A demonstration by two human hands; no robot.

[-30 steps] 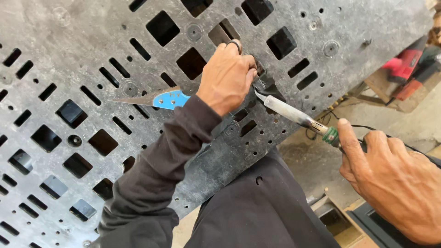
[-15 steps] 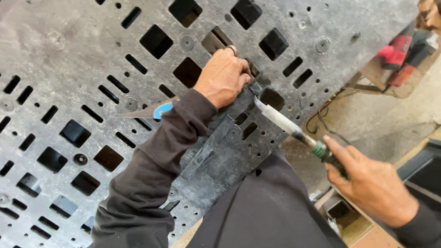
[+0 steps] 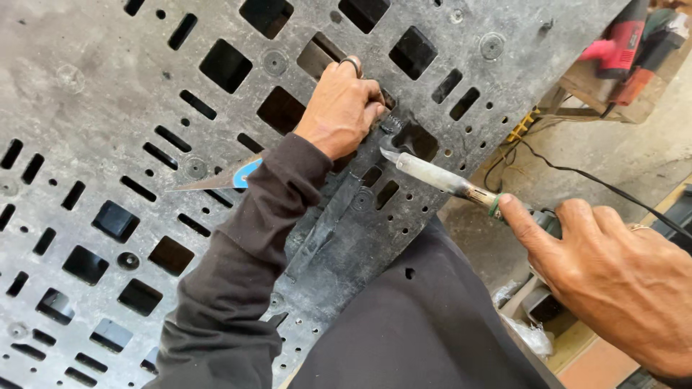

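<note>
The big grey plastic panel [image 3: 144,130], full of square and slot-shaped holes, lies tilted over the person's lap. The left hand [image 3: 344,108] rests on it near a dark square hole, its fingers [image 3: 371,97] pressed together against the plastic beside a cracked spot. The right hand [image 3: 613,277] holds a soldering iron [image 3: 440,176] by the handle; the fingers are clamped around it, with the forefinger stretched along the green collar. The flat tip of the iron touches the panel just beside the left fingertips. A black cable [image 3: 577,176] runs from the iron across the concrete floor [image 3: 613,137]. On the panel, partly hidden under the dark left sleeve [image 3: 245,274], lies a knife blade with a blue part [image 3: 216,179]. At the top right, a red power tool [image 3: 623,36] stands on a wooden shelf, well apart from the hands.
</note>
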